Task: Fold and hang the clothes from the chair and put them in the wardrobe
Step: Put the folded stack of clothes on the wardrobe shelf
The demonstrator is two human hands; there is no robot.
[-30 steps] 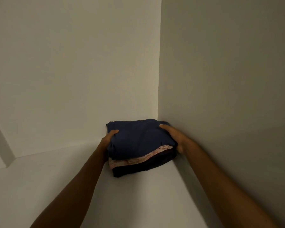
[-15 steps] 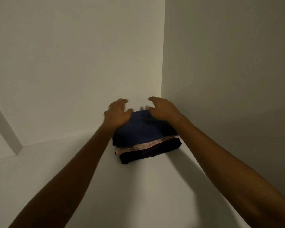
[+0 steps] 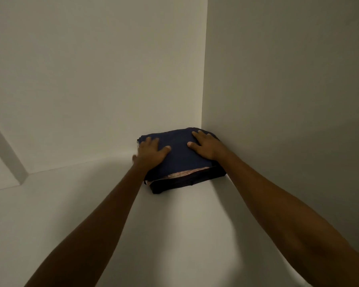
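We are pressing both palms down flat on a stack of folded clothes (image 3: 182,160) that is sitting on the white wardrobe shelf (image 3: 174,235), pushed into the far right corner where the back panel (image 3: 95,79) is meeting the right side panel (image 3: 288,90). Our left hand (image 3: 150,153) is lying on the left part of the navy garment on top, fingers straight and slightly spread, thumb pointing toward the middle of the pile; its little-finger side is hanging over the left edge of the stack. Our right hand (image 3: 207,146) is resting on the right part of the same garment, fingers straight and reaching toward the corner, thumb stretching inward toward the left thumb. The two thumbs are lying near each other but apart, with navy cloth showing between them. Neither hand is curling around or pinching any fabric.

Under the navy top layer, a thin pink patterned layer (image 3: 184,174) is peeking out along the front edge, and beneath that a darker, nearly black garment (image 3: 187,182) is forming the bottom of the stack. The right edge of the stack is lying against, or just beside, the side panel; in the dim light we cannot tell which.
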